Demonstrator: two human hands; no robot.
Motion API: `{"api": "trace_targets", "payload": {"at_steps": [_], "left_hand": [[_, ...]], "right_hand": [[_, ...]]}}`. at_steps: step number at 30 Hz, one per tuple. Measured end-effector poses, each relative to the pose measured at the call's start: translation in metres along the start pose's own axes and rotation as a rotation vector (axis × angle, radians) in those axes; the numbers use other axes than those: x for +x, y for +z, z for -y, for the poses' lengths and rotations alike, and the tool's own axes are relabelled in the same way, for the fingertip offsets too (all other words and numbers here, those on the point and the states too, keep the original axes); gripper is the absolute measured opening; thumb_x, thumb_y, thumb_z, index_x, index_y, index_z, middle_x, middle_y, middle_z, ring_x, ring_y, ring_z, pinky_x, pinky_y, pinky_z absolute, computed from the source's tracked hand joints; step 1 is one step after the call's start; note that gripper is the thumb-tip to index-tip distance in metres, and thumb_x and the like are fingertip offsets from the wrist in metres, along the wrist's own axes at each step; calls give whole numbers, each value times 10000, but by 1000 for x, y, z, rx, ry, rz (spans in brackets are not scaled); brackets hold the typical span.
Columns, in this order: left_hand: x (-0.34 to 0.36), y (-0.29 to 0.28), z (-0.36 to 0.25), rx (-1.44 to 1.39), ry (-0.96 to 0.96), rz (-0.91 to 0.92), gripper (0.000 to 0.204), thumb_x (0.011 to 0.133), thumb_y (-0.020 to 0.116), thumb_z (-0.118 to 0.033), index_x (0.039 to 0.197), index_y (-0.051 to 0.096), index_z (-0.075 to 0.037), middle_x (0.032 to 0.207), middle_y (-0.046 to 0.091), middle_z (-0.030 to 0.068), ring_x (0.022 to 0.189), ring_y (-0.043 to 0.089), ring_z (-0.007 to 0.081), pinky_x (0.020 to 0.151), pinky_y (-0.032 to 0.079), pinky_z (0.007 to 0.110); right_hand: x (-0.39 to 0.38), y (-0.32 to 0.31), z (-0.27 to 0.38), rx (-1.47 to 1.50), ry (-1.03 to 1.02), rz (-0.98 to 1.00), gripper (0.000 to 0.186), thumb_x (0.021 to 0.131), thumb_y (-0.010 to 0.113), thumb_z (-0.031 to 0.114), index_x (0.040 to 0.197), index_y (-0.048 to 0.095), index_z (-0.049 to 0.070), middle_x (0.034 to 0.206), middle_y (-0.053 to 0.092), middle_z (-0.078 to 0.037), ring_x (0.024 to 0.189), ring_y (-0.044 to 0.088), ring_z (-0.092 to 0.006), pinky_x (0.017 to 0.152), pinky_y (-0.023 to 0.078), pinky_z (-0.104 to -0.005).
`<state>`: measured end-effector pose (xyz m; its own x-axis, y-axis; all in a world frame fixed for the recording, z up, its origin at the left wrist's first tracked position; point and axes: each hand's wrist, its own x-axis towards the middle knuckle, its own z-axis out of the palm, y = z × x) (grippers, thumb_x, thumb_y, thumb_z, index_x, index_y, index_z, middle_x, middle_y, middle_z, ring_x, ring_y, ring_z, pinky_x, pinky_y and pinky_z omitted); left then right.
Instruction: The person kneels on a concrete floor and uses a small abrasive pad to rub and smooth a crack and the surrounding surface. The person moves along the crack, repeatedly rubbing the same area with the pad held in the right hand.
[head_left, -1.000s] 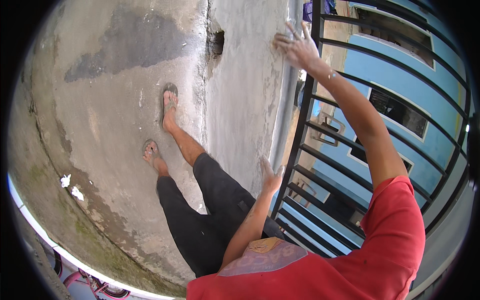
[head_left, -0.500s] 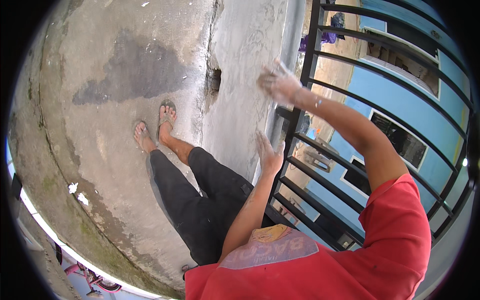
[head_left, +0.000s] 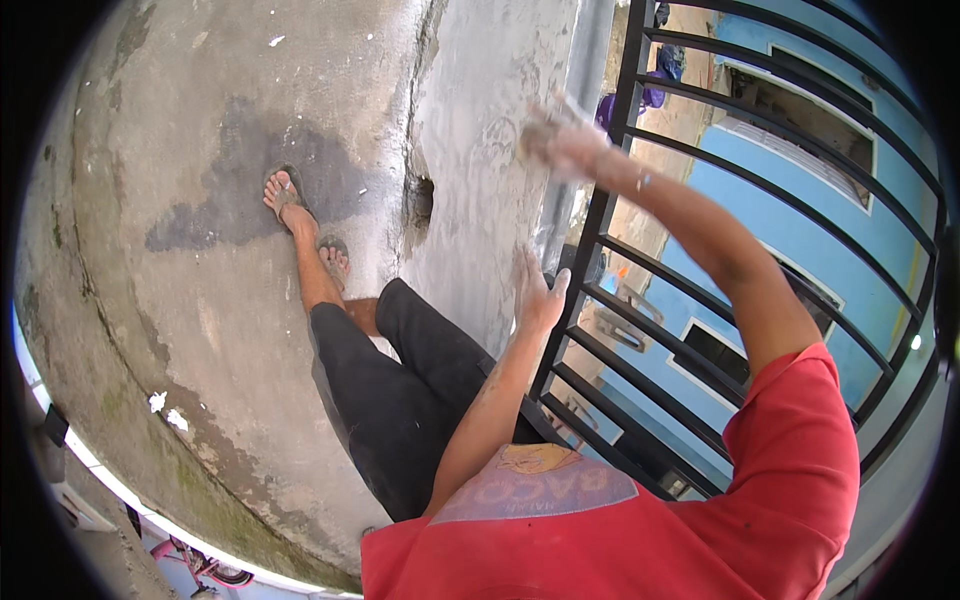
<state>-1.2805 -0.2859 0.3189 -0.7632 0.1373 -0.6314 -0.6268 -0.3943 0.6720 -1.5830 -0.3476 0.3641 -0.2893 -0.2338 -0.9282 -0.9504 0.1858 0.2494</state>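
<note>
My right hand point(head_left: 572, 148), dusted white and blurred by motion, is over the smooth grey cement strip point(head_left: 470, 130). Under its fingers shows the edge of a small tan pad point(head_left: 528, 148), its kind too smeared to name. Whether the pad presses on the cement is hard to see. Lower down, my left hand point(head_left: 540, 295) is whitened at the fingers, which are stretched out with the thumb apart. Nothing shows in it. It is beside the strip's edge, close to the black metal railing point(head_left: 612, 200).
Rough concrete floor point(head_left: 200, 310) bears a dark damp patch point(head_left: 260, 190) and white scraps point(head_left: 168, 410). A broken hole point(head_left: 422, 198) opens along the strip's edge. Beyond the railing are a blue wall point(head_left: 740, 190) and purple bags point(head_left: 655, 92). My sandalled feet point(head_left: 290, 190) are on the floor.
My right hand has moved slightly upward in the picture and is more blurred. One of my feet has stepped ahead onto the damp patch. My left hand stays stretched out beside the strip.
</note>
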Motion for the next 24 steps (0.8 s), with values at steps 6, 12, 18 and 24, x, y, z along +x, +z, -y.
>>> {"api": "trace_targets", "payload": {"at_steps": [6, 12, 18, 24], "left_hand": [[25, -17, -40, -15, -92, 115, 985, 1067, 636, -433, 1709, 100, 89, 1788, 104, 328, 1685, 85, 417, 1373, 105, 466], [52, -31, -90, -5, -121, 181, 1001, 1068, 631, -460, 1706, 95, 96, 1786, 106, 333, 1683, 86, 424, 1372, 108, 465], [105, -37, -133, -18, -140, 161, 976, 1073, 631, -427, 1691, 114, 124, 1780, 114, 345, 1679, 106, 428, 1370, 123, 454], [167, -33, -189, -77, -148, 83, 1013, 1046, 666, -404, 1694, 90, 121, 1777, 93, 354, 1676, 90, 447, 1376, 108, 478]], "right_hand": [[16, 18, -26, 31, -19, 6, 532, 1141, 399, 471, 1644, 468, 313, 1760, 380, 85, 1687, 161, -191, 1346, -24, -678], [45, -29, -140, 47, 128, -68, 503, 1162, 335, 502, 1630, 481, 388, 1740, 394, 158, 1692, 126, -199, 1340, -50, -687], [44, 0, -121, 120, -179, -96, 458, 1103, 490, 377, 1548, 578, 317, 1682, 493, 110, 1680, 200, -200, 1369, 12, -626], [117, -80, -301, 109, 151, -158, 542, 1101, 445, 440, 1634, 490, 355, 1703, 465, 127, 1687, 182, -182, 1341, -59, -694]]}}
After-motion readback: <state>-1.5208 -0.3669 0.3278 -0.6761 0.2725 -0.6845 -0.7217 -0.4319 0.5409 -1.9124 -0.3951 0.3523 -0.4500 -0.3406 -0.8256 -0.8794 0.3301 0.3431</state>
